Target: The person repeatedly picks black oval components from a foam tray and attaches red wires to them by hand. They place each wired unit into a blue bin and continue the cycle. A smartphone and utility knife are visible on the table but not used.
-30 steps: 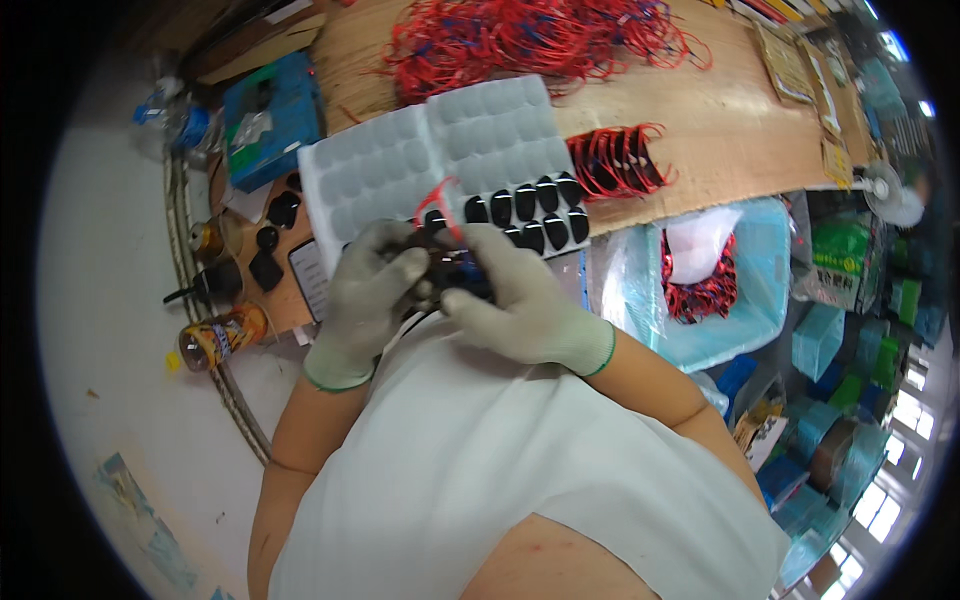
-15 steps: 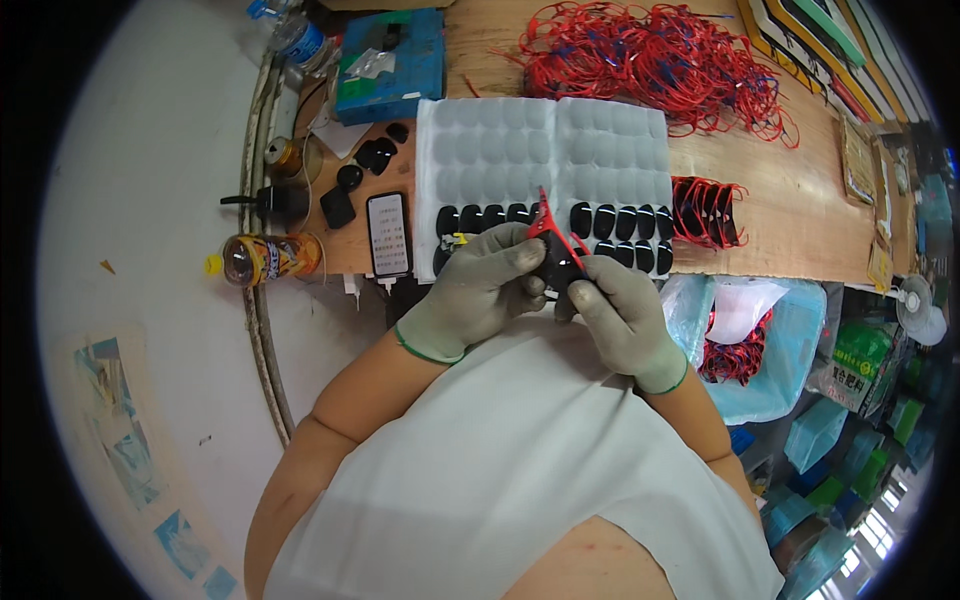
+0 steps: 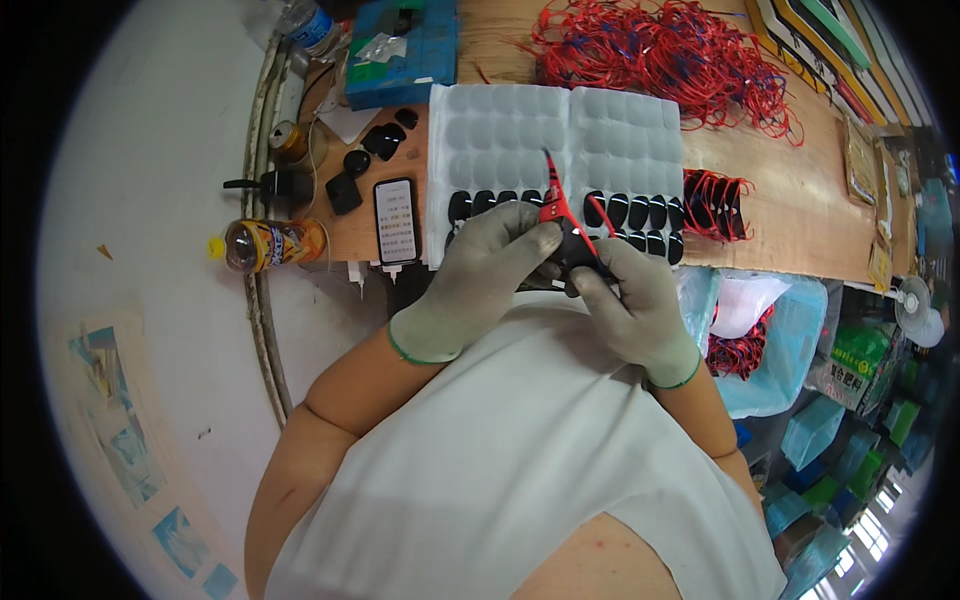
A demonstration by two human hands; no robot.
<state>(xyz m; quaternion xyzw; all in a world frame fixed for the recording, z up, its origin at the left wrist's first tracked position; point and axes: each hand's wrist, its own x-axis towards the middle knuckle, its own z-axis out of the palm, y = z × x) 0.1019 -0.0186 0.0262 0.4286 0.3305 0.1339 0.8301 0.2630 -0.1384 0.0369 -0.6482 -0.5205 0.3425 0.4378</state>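
Both of my hands wear thin grey gloves and hold a pair of sunglasses [image 3: 573,236] with a red frame and dark lens, in front of my chest. My left hand [image 3: 485,262] pinches it between thumb and fingers on the left side. My right hand [image 3: 642,308] is closed round the lower right part, so much of the lens is hidden. One red and black temple arm points up and away from me. Just beyond lies a white moulded tray [image 3: 505,140] with rows of round hollows; dark lenses [image 3: 638,212] fill its nearer rows.
A heap of red frames [image 3: 665,60] lies at the back. Several red-framed sunglasses [image 3: 715,205] stand in a row right of the tray. Leftward are a phone [image 3: 397,225], loose dark lenses [image 3: 383,140], a drink bottle [image 3: 270,246] and a blue box [image 3: 405,60]. A blue bin [image 3: 790,345] sits below right.
The sunglasses have turned in my hands and shifted slightly right; the temple arm now stands higher. My right hand has moved a little right. The view has shifted slightly.
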